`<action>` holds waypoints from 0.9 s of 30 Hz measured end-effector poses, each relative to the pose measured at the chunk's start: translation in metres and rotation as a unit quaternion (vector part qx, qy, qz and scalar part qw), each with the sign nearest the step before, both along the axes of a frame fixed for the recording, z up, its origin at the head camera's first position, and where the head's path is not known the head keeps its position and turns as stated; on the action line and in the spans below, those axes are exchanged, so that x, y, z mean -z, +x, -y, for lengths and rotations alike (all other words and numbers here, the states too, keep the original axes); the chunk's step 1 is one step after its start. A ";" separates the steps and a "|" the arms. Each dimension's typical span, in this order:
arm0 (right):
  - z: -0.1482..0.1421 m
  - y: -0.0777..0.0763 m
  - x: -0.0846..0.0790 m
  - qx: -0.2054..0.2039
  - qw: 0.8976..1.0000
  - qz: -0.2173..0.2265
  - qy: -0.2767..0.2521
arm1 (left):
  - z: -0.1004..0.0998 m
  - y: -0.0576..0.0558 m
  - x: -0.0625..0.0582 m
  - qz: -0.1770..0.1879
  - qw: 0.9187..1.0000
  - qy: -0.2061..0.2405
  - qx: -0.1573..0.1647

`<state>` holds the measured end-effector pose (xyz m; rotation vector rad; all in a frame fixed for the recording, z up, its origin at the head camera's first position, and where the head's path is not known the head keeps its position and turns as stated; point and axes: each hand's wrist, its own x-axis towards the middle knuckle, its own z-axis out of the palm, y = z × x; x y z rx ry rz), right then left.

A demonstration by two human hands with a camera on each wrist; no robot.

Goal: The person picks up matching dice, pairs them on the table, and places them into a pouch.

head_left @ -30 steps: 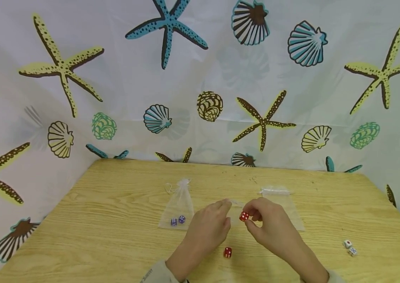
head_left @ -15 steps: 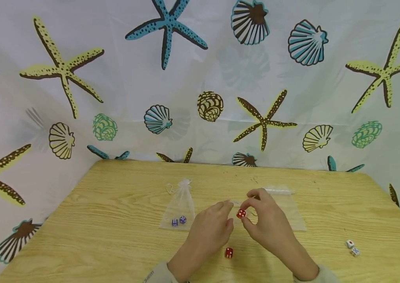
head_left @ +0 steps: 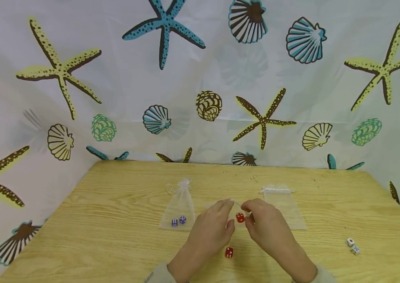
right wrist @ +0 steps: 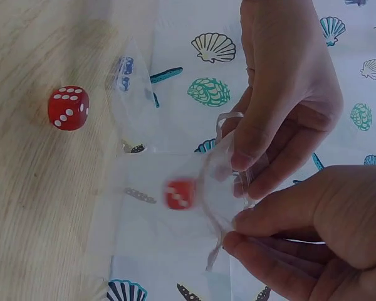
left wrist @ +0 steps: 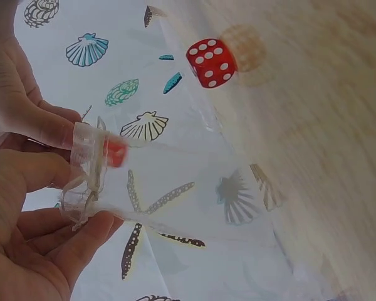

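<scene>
A sheer white drawstring pouch (right wrist: 160, 241) is held up between both hands, its mouth spread apart. My left hand (head_left: 210, 223) pinches one side of the mouth between thumb and fingers; my right hand (head_left: 270, 224) pinches the opposite side. Just below the drawstring, a blurred red die (right wrist: 178, 193) shows through the mesh, inside the pouch and clear of the fingertips. Another red die (head_left: 229, 252) with white pips lies on the table, nearer the body than the hands. In the head view the hands cover much of the pouch.
Left of the hands lies a gathered mesh pouch (head_left: 180, 204) with two purple dice (head_left: 178, 221) inside. A flat mesh pouch (head_left: 285, 204) lies behind the right hand. Two white dice (head_left: 352, 246) sit at the right. A shell-print cloth (head_left: 186, 82) hangs behind the wooden table (head_left: 115, 220).
My right hand, which pinched the red die by the pouch mouth, has let it go into the pouch and now grips the mouth's edge. My left hand keeps nearly the same place.
</scene>
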<state>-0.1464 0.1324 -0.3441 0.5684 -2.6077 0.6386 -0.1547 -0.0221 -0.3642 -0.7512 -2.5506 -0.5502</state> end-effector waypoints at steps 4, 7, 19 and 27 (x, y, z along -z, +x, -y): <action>-0.001 0.000 -0.001 -0.004 1.000 -0.002 0.001 | 0.000 0.000 0.000 -0.012 1.000 0.001 0.003; -0.001 0.000 -0.002 -0.004 1.000 0.000 0.001 | 0.001 -0.001 0.002 -0.019 1.000 0.000 0.006; -0.003 0.000 -0.004 0.003 1.000 0.016 -0.007 | 0.002 0.000 -0.004 0.010 1.000 -0.021 -0.010; -0.005 0.006 -0.010 0.016 0.999 0.021 0.022 | 0.003 -0.002 -0.004 0.019 0.999 -0.028 -0.006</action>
